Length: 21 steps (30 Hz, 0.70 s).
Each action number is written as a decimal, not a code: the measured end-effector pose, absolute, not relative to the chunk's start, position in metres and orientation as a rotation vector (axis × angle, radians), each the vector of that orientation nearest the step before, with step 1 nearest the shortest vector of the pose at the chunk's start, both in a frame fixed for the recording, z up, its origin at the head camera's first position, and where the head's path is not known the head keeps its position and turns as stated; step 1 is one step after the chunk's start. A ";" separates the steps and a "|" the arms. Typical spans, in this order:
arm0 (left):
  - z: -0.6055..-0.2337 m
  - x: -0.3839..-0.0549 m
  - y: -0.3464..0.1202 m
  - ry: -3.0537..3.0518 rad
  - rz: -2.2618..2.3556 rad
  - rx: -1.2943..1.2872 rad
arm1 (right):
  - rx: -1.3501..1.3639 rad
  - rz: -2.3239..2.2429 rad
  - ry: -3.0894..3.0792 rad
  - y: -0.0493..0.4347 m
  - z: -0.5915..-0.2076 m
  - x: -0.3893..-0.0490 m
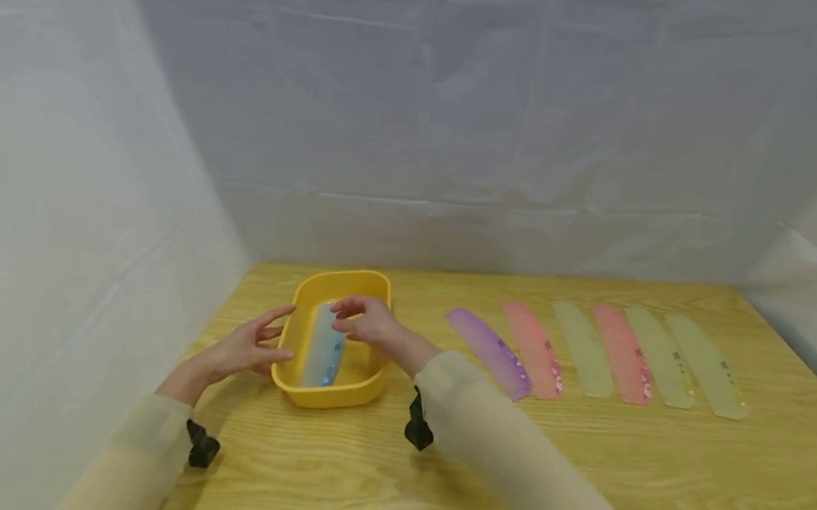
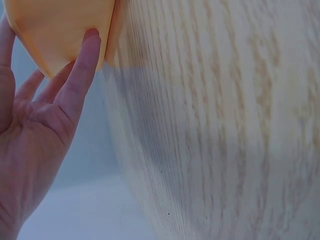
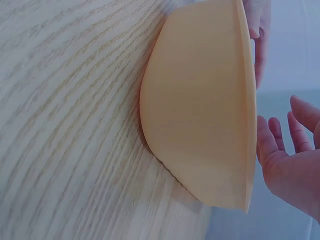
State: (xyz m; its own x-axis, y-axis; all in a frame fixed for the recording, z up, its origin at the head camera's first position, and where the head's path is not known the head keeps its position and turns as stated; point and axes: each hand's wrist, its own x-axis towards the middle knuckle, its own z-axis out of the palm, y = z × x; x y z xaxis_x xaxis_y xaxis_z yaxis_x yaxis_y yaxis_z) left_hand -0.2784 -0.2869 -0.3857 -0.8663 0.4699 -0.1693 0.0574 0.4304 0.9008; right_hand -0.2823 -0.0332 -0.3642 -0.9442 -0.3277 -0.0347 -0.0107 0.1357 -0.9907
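Tub (image 1: 330, 398) is touched at its left by the spread left hand (image 1: 244, 346), while the blue strip (image 1: 322, 353) inside is overhung by the relaxed, apparently empty right hand (image 1: 375, 324) and could be knocked askew if accidentally brushed.

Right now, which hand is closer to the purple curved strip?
Right. The right hand is over the yellow tub, left of the purple curved strip; the left hand is farther off, at the tub's left side.
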 end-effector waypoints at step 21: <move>-0.388 -0.278 -0.288 2.289 1.416 0.471 | -0.531 -1.785 2.135 0.023 -0.347 -0.271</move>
